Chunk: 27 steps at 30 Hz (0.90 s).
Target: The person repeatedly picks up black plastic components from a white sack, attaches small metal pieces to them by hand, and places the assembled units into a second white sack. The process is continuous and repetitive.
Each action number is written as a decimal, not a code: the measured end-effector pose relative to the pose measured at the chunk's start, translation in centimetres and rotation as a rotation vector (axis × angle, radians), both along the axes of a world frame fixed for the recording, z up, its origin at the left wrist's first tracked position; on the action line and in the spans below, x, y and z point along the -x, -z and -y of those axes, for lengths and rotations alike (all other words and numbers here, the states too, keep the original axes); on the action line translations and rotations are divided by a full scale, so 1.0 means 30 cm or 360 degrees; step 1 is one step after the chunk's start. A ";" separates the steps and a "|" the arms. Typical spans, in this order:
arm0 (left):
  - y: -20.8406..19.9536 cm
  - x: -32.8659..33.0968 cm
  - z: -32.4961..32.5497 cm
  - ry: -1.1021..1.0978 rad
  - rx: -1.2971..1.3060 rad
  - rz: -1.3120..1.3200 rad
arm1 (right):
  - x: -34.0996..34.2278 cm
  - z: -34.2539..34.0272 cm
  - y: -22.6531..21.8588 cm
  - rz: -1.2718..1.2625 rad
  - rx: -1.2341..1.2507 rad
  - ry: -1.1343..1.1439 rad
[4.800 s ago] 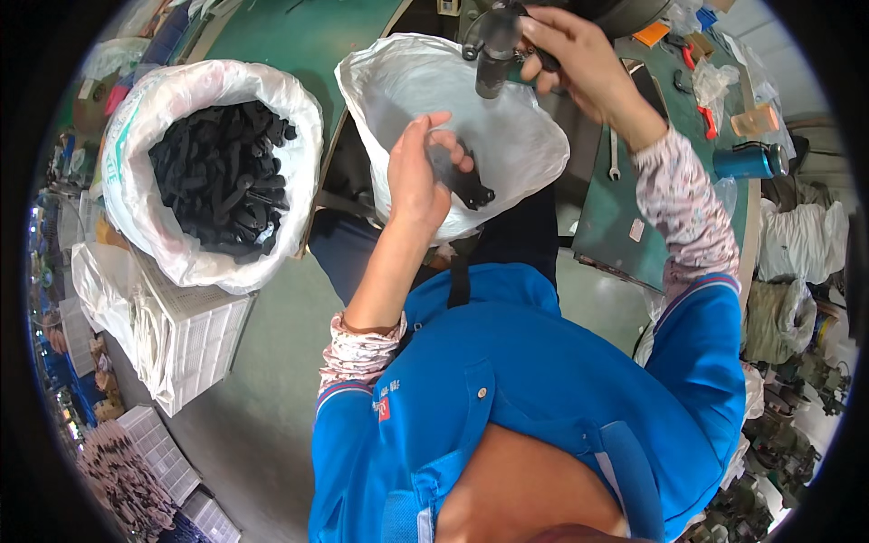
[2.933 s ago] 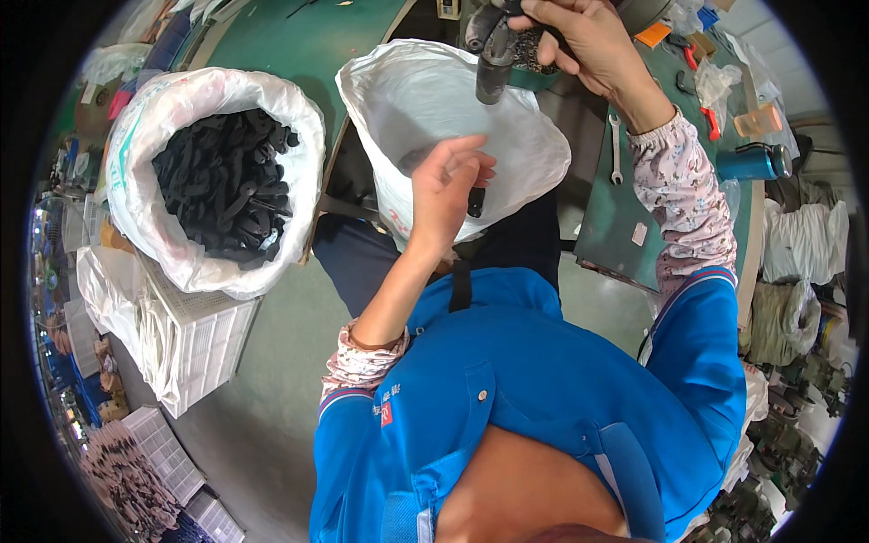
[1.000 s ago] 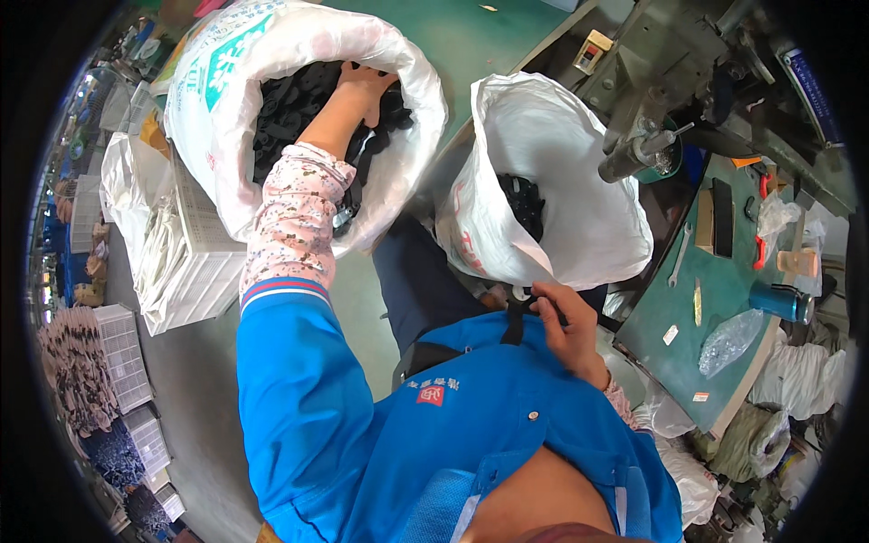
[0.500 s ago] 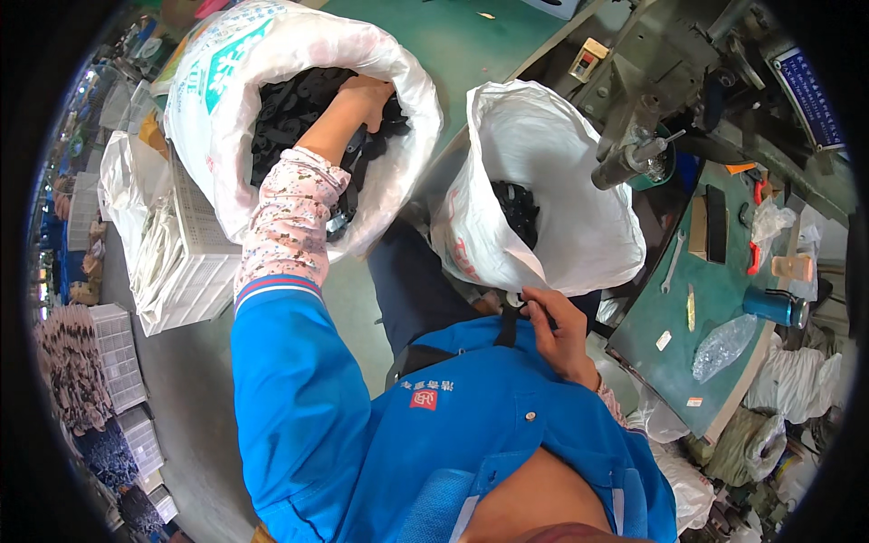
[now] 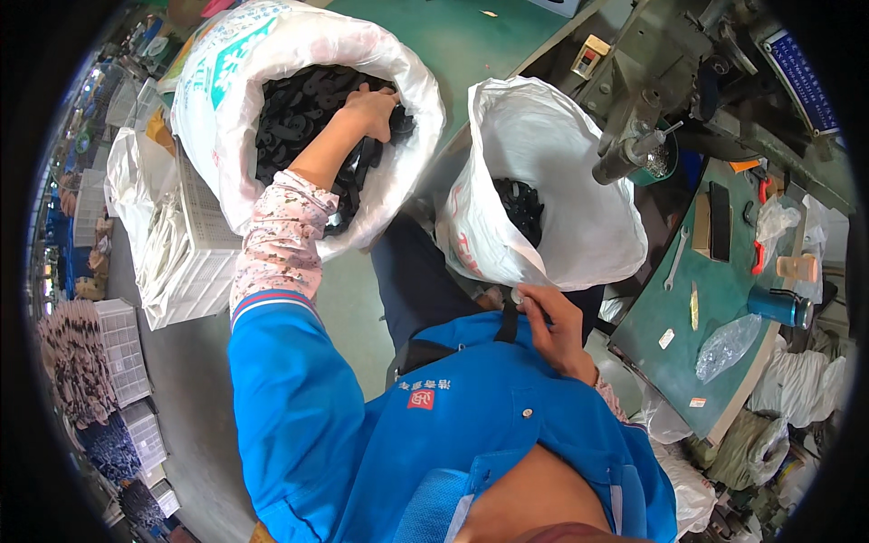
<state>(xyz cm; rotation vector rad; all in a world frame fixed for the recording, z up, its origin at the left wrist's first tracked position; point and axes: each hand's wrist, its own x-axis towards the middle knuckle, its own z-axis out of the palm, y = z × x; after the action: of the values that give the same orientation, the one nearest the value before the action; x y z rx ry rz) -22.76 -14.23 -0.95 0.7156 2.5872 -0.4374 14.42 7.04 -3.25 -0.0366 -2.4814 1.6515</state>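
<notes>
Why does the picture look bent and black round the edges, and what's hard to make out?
In the head view, fisheye distortion bends straight edges toward blackened corners; many black parts around the left hand blend together, dark on dark.

The left hand (image 5: 369, 113) reaches among black parts (image 5: 294, 113) inside a white sack (image 5: 237, 163); the right hand (image 5: 556, 330), fingers curled, sits just beside a second sack (image 5: 579, 226) near a machine (image 5: 641, 113).

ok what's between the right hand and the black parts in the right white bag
The near wall of that white bag lies between them, as the head view shows.
</notes>
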 end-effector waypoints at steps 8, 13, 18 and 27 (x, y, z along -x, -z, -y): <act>0.018 -0.055 0.045 0.0005 -0.0284 -0.0195 | -0.011 -0.008 0.004 -0.0004 0.0024 0.0055; 0.056 -0.110 0.075 0.0134 -0.0443 -0.0459 | -0.012 -0.006 0.015 -0.0027 0.0068 0.0028; 0.117 -0.151 0.121 0.0270 -0.0478 -0.0650 | -0.015 -0.003 0.019 -0.0045 0.0074 0.0023; 0.047 -0.188 0.234 -0.0051 -0.1128 -0.0712 | -0.020 0.005 0.035 -0.0063 0.0091 -0.0016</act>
<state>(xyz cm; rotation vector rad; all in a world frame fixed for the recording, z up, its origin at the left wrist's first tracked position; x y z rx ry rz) -17.13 -21.26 -2.36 0.8659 3.1942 0.4148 15.03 6.88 -4.29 0.0017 -2.4092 1.7097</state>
